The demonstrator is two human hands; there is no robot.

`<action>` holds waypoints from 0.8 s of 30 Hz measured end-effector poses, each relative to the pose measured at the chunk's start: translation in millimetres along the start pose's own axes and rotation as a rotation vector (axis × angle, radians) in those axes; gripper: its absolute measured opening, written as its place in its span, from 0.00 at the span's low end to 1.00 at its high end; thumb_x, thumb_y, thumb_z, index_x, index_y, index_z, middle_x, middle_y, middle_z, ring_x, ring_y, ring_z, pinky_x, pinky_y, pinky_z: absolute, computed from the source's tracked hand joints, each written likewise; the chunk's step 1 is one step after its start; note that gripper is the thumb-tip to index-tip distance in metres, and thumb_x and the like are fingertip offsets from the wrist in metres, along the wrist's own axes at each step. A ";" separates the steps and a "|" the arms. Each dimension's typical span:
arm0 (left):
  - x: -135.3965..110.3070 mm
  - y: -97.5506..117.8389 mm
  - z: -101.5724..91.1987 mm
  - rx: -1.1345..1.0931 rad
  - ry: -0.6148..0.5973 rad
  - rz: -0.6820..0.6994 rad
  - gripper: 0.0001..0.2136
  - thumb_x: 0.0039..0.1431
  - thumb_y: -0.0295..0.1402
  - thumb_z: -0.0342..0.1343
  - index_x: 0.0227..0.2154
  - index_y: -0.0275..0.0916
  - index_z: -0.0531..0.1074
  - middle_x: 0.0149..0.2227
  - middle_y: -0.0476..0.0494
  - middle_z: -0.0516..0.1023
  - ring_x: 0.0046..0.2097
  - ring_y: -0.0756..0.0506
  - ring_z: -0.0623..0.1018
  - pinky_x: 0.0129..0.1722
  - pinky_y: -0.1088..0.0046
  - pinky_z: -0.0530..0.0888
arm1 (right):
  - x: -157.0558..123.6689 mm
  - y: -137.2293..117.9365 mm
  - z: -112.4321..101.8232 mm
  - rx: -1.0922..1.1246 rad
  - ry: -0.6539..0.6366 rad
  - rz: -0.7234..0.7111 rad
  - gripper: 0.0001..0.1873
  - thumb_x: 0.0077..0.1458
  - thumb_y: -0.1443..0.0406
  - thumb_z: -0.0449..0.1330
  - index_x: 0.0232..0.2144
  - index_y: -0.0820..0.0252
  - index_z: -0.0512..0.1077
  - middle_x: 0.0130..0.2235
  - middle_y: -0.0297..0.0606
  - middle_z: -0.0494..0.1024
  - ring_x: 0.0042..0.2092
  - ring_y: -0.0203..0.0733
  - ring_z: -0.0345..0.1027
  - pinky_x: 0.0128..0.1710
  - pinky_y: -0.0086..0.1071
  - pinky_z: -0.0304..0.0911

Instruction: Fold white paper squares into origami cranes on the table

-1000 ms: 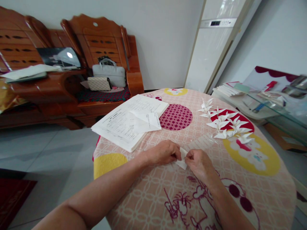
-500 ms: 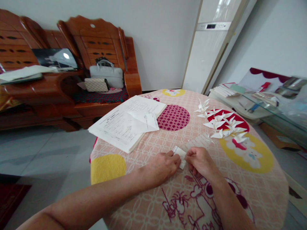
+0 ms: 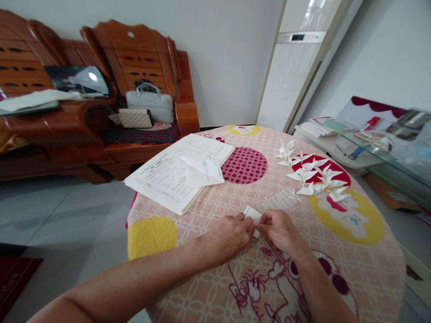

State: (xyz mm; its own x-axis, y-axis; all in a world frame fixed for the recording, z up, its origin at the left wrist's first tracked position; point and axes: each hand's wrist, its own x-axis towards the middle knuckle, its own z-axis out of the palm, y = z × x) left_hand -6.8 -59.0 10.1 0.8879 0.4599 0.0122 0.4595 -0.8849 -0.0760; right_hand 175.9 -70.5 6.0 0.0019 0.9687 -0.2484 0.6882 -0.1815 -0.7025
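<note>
A small folded piece of white paper point(image 3: 253, 214) with print along one edge lies on the patterned tablecloth point(image 3: 205, 220). My left hand point(image 3: 234, 233) presses on its left side with the fingers curled over it. From the right, my right hand point(image 3: 278, 229) pinches the paper's edge between thumb and forefinger. The fingers cover the lower part of the paper. Several white folded paper cranes point(image 3: 311, 172) sit in a group at the far right of the table. A clear ruler point(image 3: 278, 199) lies just beyond my right hand.
A stack of printed sheets point(image 3: 161, 179) lies on the table's left, with a loose creased sheet point(image 3: 202, 172) on top. Behind stands a wooden chair point(image 3: 141, 58) holding a grey bag point(image 3: 151, 105). A glass-edged side table point(image 3: 387, 157) with clutter is at the right.
My right hand has shifted slightly left and down along the folded paper, closer to my left fingers. My left hand stays almost in place.
</note>
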 end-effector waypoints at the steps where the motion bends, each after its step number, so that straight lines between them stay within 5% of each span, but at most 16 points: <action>1: 0.0 -0.1 0.4 -0.002 -0.001 0.001 0.06 0.61 0.26 0.51 0.39 0.35 0.70 0.37 0.43 0.71 0.39 0.43 0.72 0.29 0.70 0.71 | 0.9 0.6 0.7 -0.032 0.020 -0.023 0.05 0.45 0.70 0.58 0.19 0.60 0.68 0.17 0.30 0.69 0.21 0.32 0.62 0.21 0.25 0.52; 7: 0.6 -1.2 -1.5 -0.030 -0.008 -0.002 0.07 0.61 0.27 0.52 0.41 0.36 0.69 0.37 0.43 0.71 0.39 0.43 0.71 0.28 0.70 0.71 | 3.2 6.5 -0.8 -0.114 0.070 -0.027 0.05 0.40 0.73 0.58 0.17 0.60 0.68 0.19 0.34 0.72 0.23 0.34 0.63 0.22 0.25 0.52; 13: 0.7 -1.4 0.9 -0.021 0.010 -0.004 0.07 0.61 0.27 0.52 0.41 0.36 0.69 0.37 0.42 0.72 0.39 0.43 0.72 0.27 0.71 0.70 | -1.2 7.5 -8.2 0.162 -0.098 0.103 0.03 0.46 0.68 0.55 0.22 0.58 0.66 0.14 0.27 0.66 0.13 0.33 0.59 0.14 0.24 0.49; 24: -2.8 -13.6 -10.6 -0.088 -0.072 -0.009 0.05 0.61 0.27 0.52 0.36 0.36 0.72 0.37 0.43 0.74 0.40 0.42 0.73 0.29 0.70 0.70 | 3.5 6.8 3.3 0.007 0.030 -0.018 0.06 0.44 0.72 0.59 0.19 0.60 0.67 0.14 0.29 0.68 0.17 0.32 0.61 0.19 0.25 0.50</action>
State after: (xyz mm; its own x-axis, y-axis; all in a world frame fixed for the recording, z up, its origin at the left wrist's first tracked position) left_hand -15.3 -49.0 21.7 0.8812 0.4691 -0.0592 0.4705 -0.8823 0.0120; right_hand 178.2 -68.9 -1.9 0.0114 0.9766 -0.2150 0.6831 -0.1646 -0.7115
